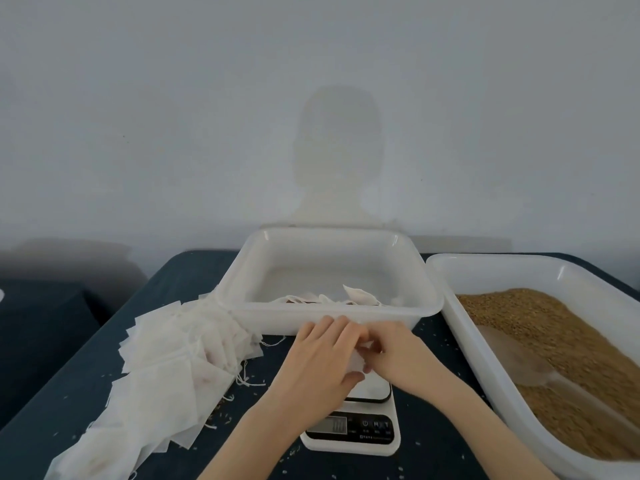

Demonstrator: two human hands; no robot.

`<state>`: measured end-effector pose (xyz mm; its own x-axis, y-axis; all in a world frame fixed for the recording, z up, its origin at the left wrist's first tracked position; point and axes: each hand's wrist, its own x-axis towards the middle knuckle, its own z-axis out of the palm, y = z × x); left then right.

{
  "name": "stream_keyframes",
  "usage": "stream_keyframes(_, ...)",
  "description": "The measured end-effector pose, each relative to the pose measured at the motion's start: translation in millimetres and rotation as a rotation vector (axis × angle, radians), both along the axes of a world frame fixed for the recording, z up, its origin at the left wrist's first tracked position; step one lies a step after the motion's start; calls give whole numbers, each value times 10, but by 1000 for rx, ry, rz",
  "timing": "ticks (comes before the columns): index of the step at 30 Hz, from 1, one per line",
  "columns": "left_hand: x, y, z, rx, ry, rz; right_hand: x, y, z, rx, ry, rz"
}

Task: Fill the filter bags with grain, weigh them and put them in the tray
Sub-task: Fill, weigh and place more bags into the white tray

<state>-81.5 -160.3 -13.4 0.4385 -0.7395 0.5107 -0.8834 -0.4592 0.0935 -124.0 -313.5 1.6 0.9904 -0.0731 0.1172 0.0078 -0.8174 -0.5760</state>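
Both hands meet over the white kitchen scale [367, 434] at the table's middle. My left hand [322, 358] and my right hand [394, 355] together hold one small white filter bag [360, 362], fingers curled on its edges, just above the weighing plate. Behind them stands the white tray [242, 296] with a few filled bags [356, 296] lying along its near wall. A second white tub [460, 327] at the right holds brown grain [554, 337]. A long heap of empty filter bags [166, 368] with strings lies at the left.
The table has a dark blue cloth [194, 271] strewn with loose grains. A pale wall rises just behind the tray. A dark block [38, 334] sits left of the table. The tray, tub and scale stand close together.
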Motion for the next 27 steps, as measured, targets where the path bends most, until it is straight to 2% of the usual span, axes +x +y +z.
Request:
stream_keyframes(5,73,13,-71,-169,221,-41,-70,-55,146,110,-42,-12)
stream_keyframes(11,175,-31,-85,-106,500,30,-109,-114,132,71,-43,42)
stream_keyframes(15,249,-57,-69,-55,469,43,-147,-151,126,41,-69,61)
stream_keyframes(19,287,-92,-11,-35,535,29,-186,-218,165,35,-59,72)
stream_keyframes(23,281,-145,0,-30,571,7,-196,-299,174,-117,-64,10)
stream_keyframes(27,247,-206,-20,-49,556,-17,-216,-338,173,-50,-71,64)
